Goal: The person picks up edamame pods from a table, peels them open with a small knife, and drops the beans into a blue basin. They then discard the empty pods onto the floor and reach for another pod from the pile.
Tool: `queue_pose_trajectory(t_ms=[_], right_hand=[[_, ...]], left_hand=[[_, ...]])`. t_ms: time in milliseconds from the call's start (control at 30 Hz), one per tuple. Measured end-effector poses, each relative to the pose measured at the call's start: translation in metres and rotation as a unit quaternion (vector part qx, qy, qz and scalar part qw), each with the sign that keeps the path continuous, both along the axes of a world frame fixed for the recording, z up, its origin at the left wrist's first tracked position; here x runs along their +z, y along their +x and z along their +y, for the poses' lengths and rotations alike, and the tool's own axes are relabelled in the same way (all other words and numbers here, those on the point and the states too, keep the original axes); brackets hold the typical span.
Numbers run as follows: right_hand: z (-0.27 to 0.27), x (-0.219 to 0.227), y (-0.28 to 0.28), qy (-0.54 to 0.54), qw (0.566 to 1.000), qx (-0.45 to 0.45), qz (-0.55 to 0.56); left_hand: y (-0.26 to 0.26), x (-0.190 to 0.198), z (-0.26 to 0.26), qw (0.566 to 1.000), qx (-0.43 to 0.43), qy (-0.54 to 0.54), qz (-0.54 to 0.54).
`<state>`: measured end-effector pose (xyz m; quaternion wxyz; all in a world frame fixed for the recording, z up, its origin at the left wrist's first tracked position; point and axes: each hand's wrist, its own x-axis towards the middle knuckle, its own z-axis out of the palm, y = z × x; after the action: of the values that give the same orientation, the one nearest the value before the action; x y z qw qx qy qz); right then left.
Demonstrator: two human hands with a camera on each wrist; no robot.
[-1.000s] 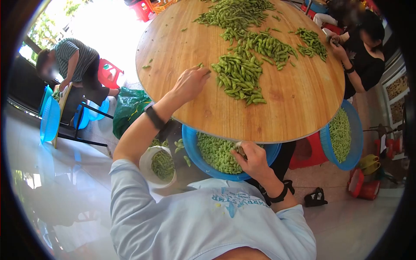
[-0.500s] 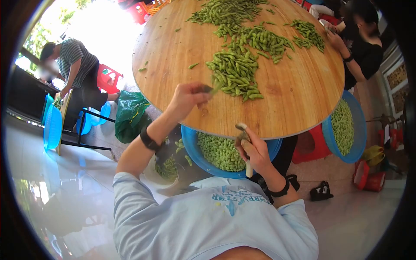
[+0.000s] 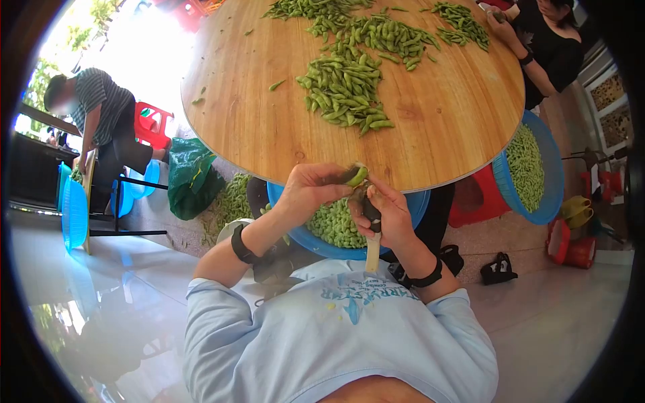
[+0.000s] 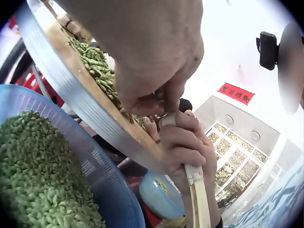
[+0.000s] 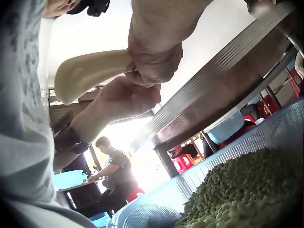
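Observation:
In the head view, my left hand (image 3: pixel 306 191) pinches a green soybean pod (image 3: pixel 357 176) just past the table's near edge. My right hand (image 3: pixel 390 213) meets it there, curled around a tool with a cream-coloured handle (image 3: pixel 372 252). The tool's working end is hidden by the fingers, so I cannot tell its kind. That handle (image 5: pixel 88 73) sticks out of the fist in the right wrist view. Below both hands stands a blue basin (image 4: pixel 111 173) of shelled green beans (image 4: pixel 42 171). A heap of pods (image 3: pixel 344 91) lies on the round wooden table (image 3: pixel 245 121).
At the right, another blue basin (image 3: pixel 552 161) of beans stands beside a red stool (image 3: pixel 477 198). A green bag (image 3: pixel 191 178) sits on the floor at left. One person (image 3: pixel 551 43) is at the table's far right; another (image 3: pixel 104 107) bends over a stand at left.
My left hand has come back from the tabletop with a pod to meet my right hand. The right hand has risen from over the basin with its tool. One loose pod now lies left of the heap.

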<state>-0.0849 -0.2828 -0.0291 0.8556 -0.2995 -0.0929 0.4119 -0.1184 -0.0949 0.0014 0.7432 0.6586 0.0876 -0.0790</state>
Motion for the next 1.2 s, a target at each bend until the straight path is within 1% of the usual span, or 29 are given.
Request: queue_pose_trajectory(t_ms=[133,233,300,400,533,600,633,700,733,800,833,867,900,933,1000,1033,1100,1133,1167,1200], right_hand=[[0.001,-0.001,-0.001,-0.006,1.000,-0.008,-0.020],[0.000,-0.004,-0.002,0.006,1.000,0.006,-0.018],[0.000,-0.002,-0.003,-0.002,0.999,-0.003,-0.047],[0.002,0.008,-0.006,-0.027,0.999,-0.015,-0.027],[0.002,0.001,-0.005,-0.014,0.999,-0.020,-0.042],[0.003,-0.001,-0.006,-0.031,0.998,-0.038,-0.043],[0.005,-0.001,-0.006,-0.031,0.998,-0.039,-0.043],[0.008,-0.001,-0.007,-0.085,0.991,-0.077,-0.069],[0.008,-0.001,-0.007,-0.086,0.991,-0.076,-0.070],[0.007,-0.001,-0.006,-0.031,0.997,-0.051,-0.040],[0.006,0.001,-0.004,-0.030,0.997,-0.052,-0.041],[0.004,0.004,-0.003,0.008,0.999,-0.015,-0.037],[0.001,0.005,-0.002,0.045,0.998,0.023,-0.032],[-0.001,0.004,-0.001,0.044,0.998,0.022,-0.032],[-0.004,-0.001,0.002,0.087,0.993,0.081,0.021],[-0.004,-0.001,0.003,0.087,0.993,0.083,0.021],[-0.004,0.000,0.003,0.069,0.990,0.059,0.109],[-0.005,-0.002,0.003,0.069,0.990,0.058,0.109],[-0.005,-0.005,0.001,0.048,0.991,0.032,0.121],[-0.004,-0.007,0.000,0.027,0.991,0.008,0.131]], left_hand=[[0.000,0.005,0.001,1.000,-0.014,0.005,-0.020],[-0.002,0.006,0.003,0.999,-0.019,-0.003,-0.035],[-0.003,0.006,0.003,0.999,-0.017,-0.014,-0.028],[-0.001,0.005,0.003,0.999,-0.017,-0.012,-0.030],[-0.001,0.001,0.004,0.998,-0.024,-0.011,-0.051],[-0.001,-0.008,0.007,0.993,-0.037,0.030,-0.105],[0.000,-0.010,0.008,0.993,-0.038,0.031,-0.106],[0.000,-0.012,0.009,0.990,-0.041,0.069,-0.113],[0.000,-0.014,0.010,0.990,-0.040,0.069,-0.113],[0.003,-0.015,0.013,0.999,-0.039,-0.019,-0.013],[0.004,-0.015,0.013,0.999,-0.039,-0.018,-0.014],[0.005,-0.014,0.013,0.985,-0.057,-0.162,0.032],[0.005,-0.014,0.012,0.947,-0.073,-0.303,0.077],[0.004,-0.016,0.013,0.947,-0.073,-0.304,0.077],[0.005,-0.021,0.015,0.906,-0.127,-0.390,0.103],[0.006,-0.023,0.016,0.906,-0.127,-0.390,0.101],[0.008,-0.021,0.016,0.921,-0.115,-0.346,0.136],[0.007,-0.017,0.014,0.921,-0.116,-0.346,0.136],[0.004,-0.010,0.011,0.992,-0.108,-0.066,-0.015],[0.002,-0.004,0.008,0.957,-0.087,0.221,-0.166]])
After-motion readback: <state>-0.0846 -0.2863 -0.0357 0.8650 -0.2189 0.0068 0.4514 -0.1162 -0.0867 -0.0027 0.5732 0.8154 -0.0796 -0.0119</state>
